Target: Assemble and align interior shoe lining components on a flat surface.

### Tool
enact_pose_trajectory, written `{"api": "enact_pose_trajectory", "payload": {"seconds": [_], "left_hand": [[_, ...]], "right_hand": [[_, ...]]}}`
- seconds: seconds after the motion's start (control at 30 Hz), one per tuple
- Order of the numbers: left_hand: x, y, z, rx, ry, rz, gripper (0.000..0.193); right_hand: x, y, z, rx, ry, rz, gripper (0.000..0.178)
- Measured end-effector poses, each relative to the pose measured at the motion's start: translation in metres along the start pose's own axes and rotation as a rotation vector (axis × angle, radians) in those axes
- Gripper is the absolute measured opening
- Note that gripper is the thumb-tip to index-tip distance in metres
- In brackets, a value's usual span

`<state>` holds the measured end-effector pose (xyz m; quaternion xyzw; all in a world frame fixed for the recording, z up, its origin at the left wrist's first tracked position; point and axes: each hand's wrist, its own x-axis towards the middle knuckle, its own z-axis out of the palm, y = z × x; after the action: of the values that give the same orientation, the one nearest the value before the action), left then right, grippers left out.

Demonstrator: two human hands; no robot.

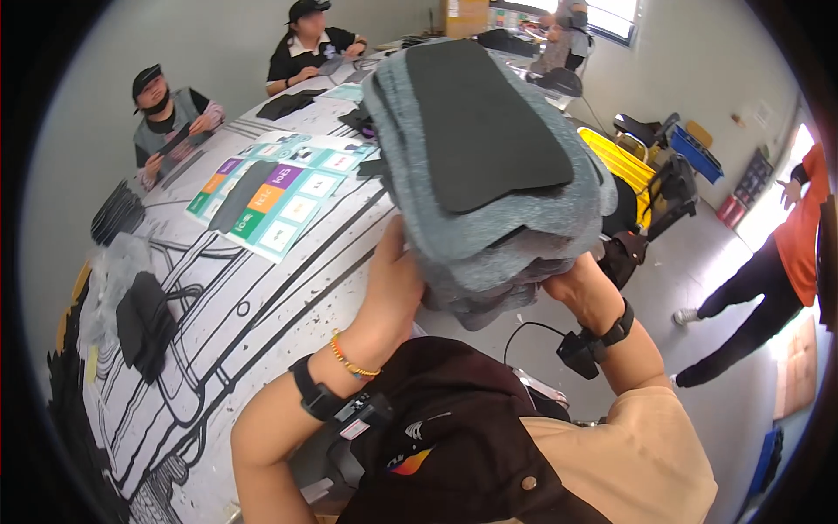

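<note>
Grey fabric stack (515, 236): your left hand (393, 284) and right hand (576, 286) grasp its near end. Keep it level, squeeze evenly; black sheet (480, 127) on top could slide. Stack's at the counter's (297, 306) edge.

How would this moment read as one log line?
Left hand: holding fabric stack; right hand: holding same stack; stack top: dark piece; table: colourful chart

A strip (244, 196) lies on a sheet (301, 194) on the table (292, 301), left of the stack (471, 249) between left hand (394, 284) and right hand (574, 284); near the table's left edge, a cloth (145, 327) lies beside a plastic bag (112, 271).
</note>
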<state>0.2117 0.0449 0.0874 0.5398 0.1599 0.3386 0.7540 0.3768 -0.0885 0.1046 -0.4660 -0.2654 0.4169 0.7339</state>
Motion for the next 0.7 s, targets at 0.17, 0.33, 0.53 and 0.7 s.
{"api": "enact_pose_trajectory", "payload": {"seconds": [0.17, 0.33, 0.53, 0.7], "left_hand": [[0.031, -0.028, 0.036, 0.036, -0.144, 0.034, 0.033], [0.041, -0.036, 0.063, 0.118, -0.259, -0.115, 0.035], [0.049, -0.055, 0.065, 0.084, -0.507, -0.165, 0.049], [0.043, -0.064, 0.064, 0.026, -0.511, -0.153, 0.044]], "right_hand": [[-0.023, -0.011, -0.041, 0.092, 0.135, -0.105, 0.066], [-0.051, -0.024, -0.054, 0.035, 0.328, -0.142, 0.068], [-0.073, -0.03, -0.048, 0.163, 0.663, -0.137, 0.048], [-0.082, -0.022, -0.053, 0.16, 0.57, -0.185, 0.049]]}}
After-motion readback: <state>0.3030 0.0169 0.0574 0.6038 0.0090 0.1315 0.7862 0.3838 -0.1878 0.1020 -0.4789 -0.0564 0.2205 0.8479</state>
